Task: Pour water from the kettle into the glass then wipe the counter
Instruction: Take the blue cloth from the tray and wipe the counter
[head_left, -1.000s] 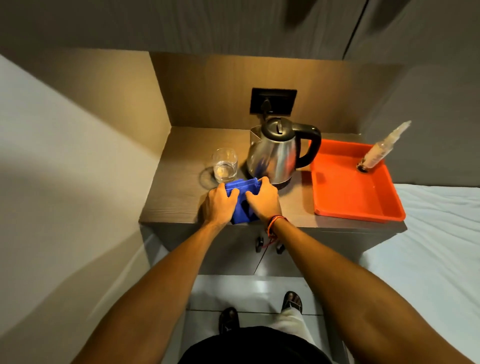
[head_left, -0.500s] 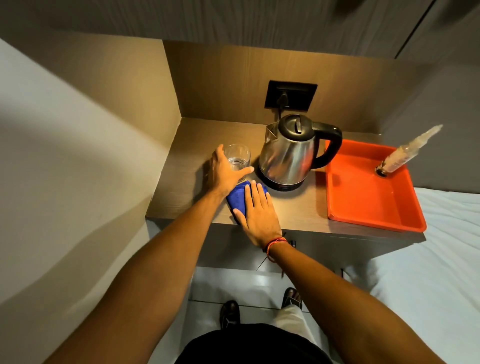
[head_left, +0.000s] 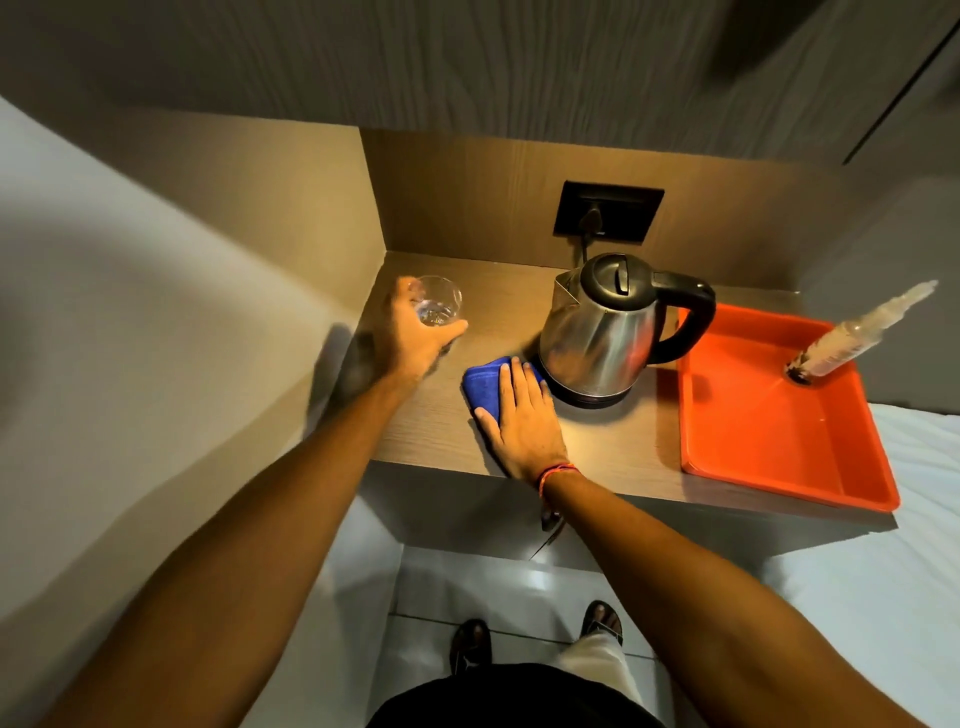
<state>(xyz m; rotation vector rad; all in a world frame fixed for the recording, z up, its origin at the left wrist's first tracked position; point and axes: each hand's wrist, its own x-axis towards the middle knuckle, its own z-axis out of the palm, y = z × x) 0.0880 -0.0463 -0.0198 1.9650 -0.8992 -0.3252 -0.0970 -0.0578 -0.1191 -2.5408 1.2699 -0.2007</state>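
Note:
My left hand (head_left: 415, 335) grips a clear glass (head_left: 438, 306) with some water in it, held at the left side of the wooden counter (head_left: 431, 441). Whether the glass touches the counter I cannot tell. My right hand (head_left: 522, 415) lies flat, fingers spread, on a folded blue cloth (head_left: 483, 384) pressed to the counter, just left of the kettle's base. The steel kettle (head_left: 602, 325) with black lid and handle stands upright on its base at the middle of the counter.
An orange tray (head_left: 769, 441) sits at the counter's right end with a plastic bottle (head_left: 852, 338) leaning in it. A black wall socket (head_left: 608, 210) with the kettle's plug is behind. A side wall bounds the left; a white bed lies to the right.
My left hand left the cloth, took hold of the glass and carried it left and back. My right hand flattened on the cloth and slid it toward the kettle.

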